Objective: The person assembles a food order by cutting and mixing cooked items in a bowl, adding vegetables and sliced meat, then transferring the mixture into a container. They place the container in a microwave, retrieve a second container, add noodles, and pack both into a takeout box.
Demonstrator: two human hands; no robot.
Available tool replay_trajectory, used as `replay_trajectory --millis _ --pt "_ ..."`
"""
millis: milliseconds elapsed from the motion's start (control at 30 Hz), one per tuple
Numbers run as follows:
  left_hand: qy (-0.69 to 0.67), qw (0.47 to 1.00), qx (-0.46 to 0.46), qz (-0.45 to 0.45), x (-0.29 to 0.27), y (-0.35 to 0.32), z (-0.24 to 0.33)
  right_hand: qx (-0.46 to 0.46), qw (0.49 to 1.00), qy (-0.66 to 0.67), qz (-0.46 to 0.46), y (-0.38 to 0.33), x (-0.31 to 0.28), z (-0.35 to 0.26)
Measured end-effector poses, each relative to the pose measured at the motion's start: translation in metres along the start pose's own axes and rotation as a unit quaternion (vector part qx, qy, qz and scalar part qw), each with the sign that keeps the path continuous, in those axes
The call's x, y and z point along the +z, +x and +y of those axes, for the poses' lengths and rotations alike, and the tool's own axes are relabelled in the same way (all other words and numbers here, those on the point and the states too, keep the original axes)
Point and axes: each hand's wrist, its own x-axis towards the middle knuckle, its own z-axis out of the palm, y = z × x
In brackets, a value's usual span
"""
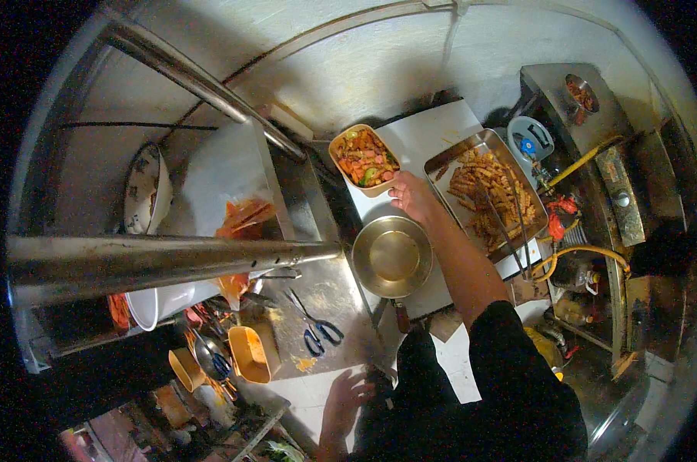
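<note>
My right hand [411, 196] reaches across the white table [441, 123] and grips the lower right corner of a brown paper food box [364, 158]. Chopped food in red, orange and green fills that box. Just below the hand sits a round metal pan [393, 258] with a brown handle pointing toward me. To the right of my forearm lies a metal tray [487, 196] of crinkle-cut fries [483, 185], with metal tongs [510, 223] resting across it. My left hand [345, 404] hangs low near my body, its fingers apart and nothing in them.
Dark-handled scissors [317, 327] lie on the metal counter at left, near another paper box [252, 356]. Steel rails [179, 266] cross the left side, with an orange plastic bag [244, 219] beyond. A gas cylinder [529, 138] and yellow hose [587, 162] stand right of the tray.
</note>
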Motion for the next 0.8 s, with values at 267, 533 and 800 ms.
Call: replay_trajectory --millis 267,533,800 --pt "-0.012 0.999 0.038 -0.010 -0.019 -0.018 -0.009 -0.017 1.000 -0.013 0.022 0.011 -0.009 0.011" --pt "0.084 0.987 0.071 -0.115 -0.018 -0.045 -0.013 -0.087 0.967 0.237 -0.040 -0.222 0.050 -0.037" --pt "0.174 0.907 0.094 -0.371 -0.002 -0.091 -0.084 -0.341 0.856 0.314 -0.228 -0.591 0.050 0.002"
